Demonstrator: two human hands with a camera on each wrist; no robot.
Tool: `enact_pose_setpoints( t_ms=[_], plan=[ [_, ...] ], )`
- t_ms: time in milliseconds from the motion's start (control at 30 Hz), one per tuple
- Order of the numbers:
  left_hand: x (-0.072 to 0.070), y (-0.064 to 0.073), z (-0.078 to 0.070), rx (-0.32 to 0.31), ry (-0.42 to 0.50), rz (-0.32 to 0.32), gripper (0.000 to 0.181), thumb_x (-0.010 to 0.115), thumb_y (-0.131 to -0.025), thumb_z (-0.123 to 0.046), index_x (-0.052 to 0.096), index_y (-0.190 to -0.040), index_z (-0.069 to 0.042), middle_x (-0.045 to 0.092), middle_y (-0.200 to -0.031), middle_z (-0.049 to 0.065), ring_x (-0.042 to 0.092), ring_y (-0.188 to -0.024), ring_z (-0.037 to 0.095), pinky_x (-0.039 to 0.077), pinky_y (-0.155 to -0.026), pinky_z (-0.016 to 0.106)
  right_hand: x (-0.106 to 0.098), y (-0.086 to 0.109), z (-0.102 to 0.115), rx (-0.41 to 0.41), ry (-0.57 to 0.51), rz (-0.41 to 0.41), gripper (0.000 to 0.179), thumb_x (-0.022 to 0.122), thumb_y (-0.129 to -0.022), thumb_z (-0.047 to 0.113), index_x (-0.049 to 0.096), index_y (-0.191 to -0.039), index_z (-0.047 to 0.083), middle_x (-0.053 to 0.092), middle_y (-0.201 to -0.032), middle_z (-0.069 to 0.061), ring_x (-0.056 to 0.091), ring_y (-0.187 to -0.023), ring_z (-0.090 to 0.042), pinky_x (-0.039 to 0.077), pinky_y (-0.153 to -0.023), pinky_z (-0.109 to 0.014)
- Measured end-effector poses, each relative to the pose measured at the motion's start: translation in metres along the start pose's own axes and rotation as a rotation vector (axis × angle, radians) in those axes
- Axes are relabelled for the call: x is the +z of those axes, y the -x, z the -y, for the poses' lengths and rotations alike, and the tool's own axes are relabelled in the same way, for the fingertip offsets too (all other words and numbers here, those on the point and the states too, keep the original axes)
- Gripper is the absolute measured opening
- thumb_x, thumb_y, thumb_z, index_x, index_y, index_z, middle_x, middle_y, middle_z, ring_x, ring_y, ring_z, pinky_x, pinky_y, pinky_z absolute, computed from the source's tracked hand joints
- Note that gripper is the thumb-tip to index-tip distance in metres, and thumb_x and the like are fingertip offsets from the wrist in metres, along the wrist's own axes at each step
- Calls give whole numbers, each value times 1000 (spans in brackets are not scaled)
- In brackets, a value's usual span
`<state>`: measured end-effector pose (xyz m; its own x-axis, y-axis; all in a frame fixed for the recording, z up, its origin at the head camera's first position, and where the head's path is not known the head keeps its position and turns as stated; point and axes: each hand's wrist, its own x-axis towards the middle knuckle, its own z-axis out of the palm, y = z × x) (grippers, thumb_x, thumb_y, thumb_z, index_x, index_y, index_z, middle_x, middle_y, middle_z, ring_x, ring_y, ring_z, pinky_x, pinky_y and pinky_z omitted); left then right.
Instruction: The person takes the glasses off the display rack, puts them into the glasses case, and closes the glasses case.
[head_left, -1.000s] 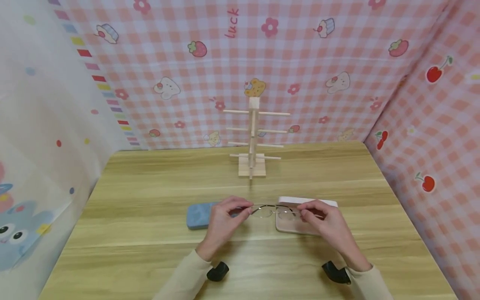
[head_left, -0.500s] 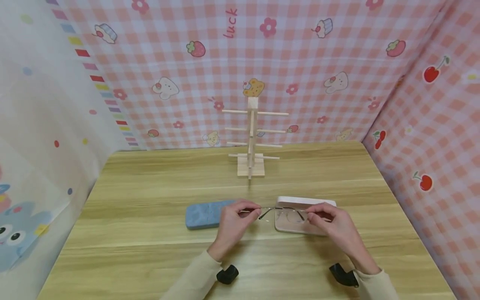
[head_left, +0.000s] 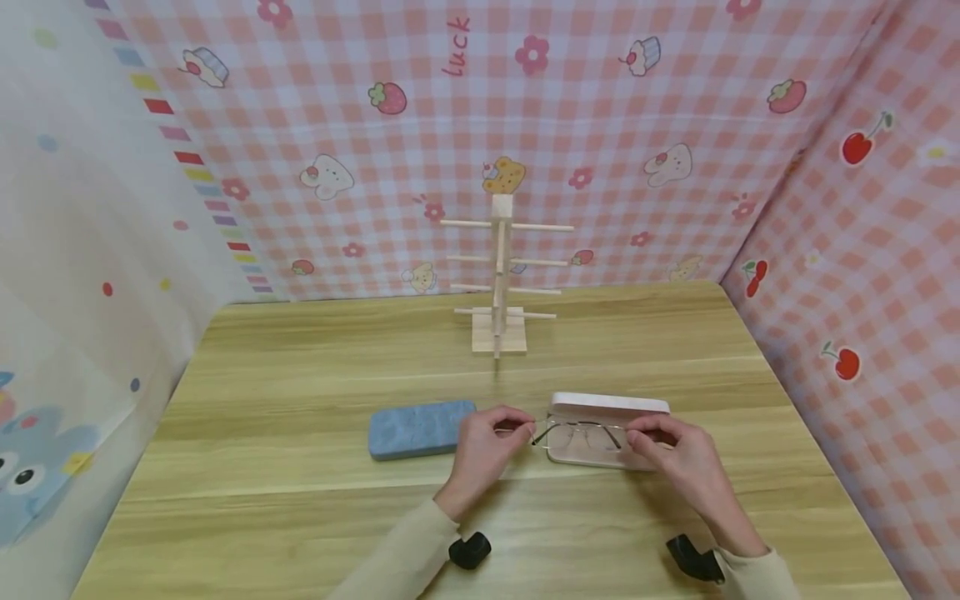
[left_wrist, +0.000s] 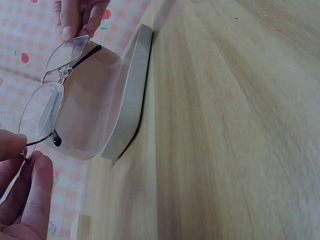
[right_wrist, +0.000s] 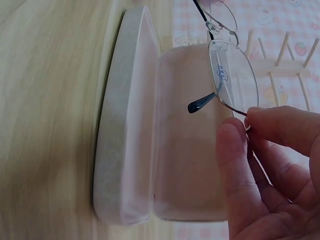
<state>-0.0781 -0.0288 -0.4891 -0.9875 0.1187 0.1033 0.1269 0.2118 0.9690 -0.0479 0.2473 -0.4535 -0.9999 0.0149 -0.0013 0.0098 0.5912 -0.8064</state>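
A pair of thin metal-rimmed eyeglasses (left_wrist: 65,73), with dark-tipped temples folded behind the lenses, hangs level between my two hands. My left hand (head_left: 483,446) pinches one outer end of the frame between thumb and fingers. The opposite end is pinched by my right hand (head_left: 686,458) in the same way. Behind and below the glasses lies an opened glasses case (head_left: 609,403), pale outside and pink inside. In the right wrist view, nothing lies in the visible part of its pink interior (right_wrist: 187,150). The glasses are apart from the case.
A closed blue glasses case (head_left: 412,430) lies left of the open one, just beyond my left hand. Farther back stands a wooden rack (head_left: 501,275) with several thin pegs. Patterned cloth (head_left: 360,142) closes off the back and sides of the wooden table (head_left: 300,517).
Both hands have moved to the right with the glasses, from between the two cases to in front of the open case. More of the blue case now shows.
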Motion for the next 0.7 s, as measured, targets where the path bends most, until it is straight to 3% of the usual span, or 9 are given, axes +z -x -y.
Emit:
enact_pose_setpoints(
  t_ms=[433,700],
  plan=[
    [21,-8,4,-40,-30,6,8,79,-86,-8,80,-94,-4,77,-85,4,69,-75,8,59,-70,22,-5,-1,-17,7,35,-52,13,78,-94,17,78,-102,6,78,-98,-6,68,-92,-7,52,-73,-14],
    [31,-13,9,-45,-106,1,6,79,-86,-10,82,-91,-8,77,-84,-2,68,-76,4,57,-72,20,-7,-2,-25,-3,52,-58,10,78,-94,12,78,-100,4,77,-97,-8,66,-88,-3,51,-72,-15]
  ],
)
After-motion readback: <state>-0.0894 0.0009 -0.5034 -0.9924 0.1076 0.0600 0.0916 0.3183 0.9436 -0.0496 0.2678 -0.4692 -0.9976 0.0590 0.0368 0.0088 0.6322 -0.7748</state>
